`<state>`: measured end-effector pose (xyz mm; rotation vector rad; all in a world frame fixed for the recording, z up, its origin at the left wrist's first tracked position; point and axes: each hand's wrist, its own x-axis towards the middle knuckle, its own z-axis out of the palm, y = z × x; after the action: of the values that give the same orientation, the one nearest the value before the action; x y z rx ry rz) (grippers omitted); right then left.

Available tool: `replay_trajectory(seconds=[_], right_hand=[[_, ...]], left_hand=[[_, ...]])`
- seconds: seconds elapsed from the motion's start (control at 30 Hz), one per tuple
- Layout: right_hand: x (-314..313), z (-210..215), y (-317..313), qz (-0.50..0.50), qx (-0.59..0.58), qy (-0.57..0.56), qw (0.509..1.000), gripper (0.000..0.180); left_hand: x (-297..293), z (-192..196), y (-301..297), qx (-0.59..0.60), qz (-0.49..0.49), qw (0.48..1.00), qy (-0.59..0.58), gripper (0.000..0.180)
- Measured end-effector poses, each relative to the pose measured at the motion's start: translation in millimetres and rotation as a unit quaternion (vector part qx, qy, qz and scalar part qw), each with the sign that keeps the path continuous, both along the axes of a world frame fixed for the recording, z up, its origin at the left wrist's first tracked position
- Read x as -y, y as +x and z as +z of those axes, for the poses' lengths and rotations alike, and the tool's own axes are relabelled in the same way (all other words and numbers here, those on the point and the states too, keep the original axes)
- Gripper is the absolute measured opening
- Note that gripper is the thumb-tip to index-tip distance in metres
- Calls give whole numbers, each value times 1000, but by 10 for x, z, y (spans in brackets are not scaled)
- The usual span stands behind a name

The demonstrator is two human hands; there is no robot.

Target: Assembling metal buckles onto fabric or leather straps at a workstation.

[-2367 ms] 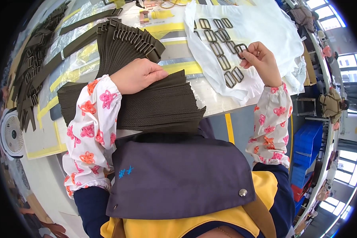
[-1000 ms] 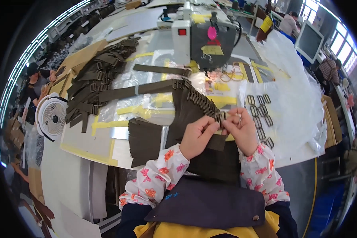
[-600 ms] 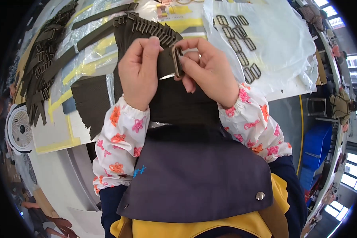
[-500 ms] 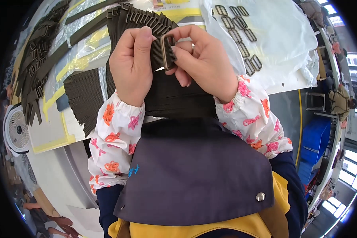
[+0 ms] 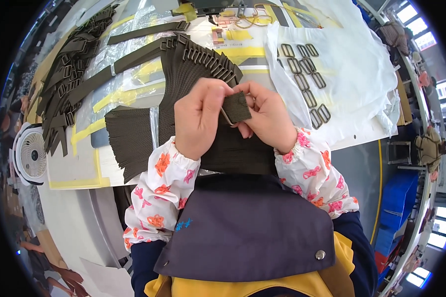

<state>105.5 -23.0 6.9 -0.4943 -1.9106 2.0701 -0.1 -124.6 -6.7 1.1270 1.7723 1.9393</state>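
Strap: since the last earlier frame, more of the olive-brown strap (image 5: 239,108) shows right of the held buckle (image 5: 228,118), and both sit lower in our view, above the dark webbing stack (image 5: 238,156).
Left hand: our left hand (image 5: 199,119) pinches narrowly at the buckle's left side; fingers hide the exact hold.
Right hand: our right hand (image 5: 271,116) grips the strap's end.
Done: we judge the fanned straps (image 5: 176,74) beyond already buckled, and this one threaded, perhaps unfinished.
Left: loose buckles (image 5: 307,84) lie strapless on white plastic sheeting (image 5: 352,94), over our tabletop's (image 5: 69,166) right side.
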Motion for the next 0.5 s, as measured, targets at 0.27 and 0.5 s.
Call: replay_trajectory(seconds=[0.27,0.5], right_hand=[[-106,-147,-134,-41,0,88,995,11],[-124,-155,-236,36,45,72,996,13]], left_hand=[[87,101,-59,-262,-34,964,-25,14],[298,15,-248,-50,-119,980,-151,14]])
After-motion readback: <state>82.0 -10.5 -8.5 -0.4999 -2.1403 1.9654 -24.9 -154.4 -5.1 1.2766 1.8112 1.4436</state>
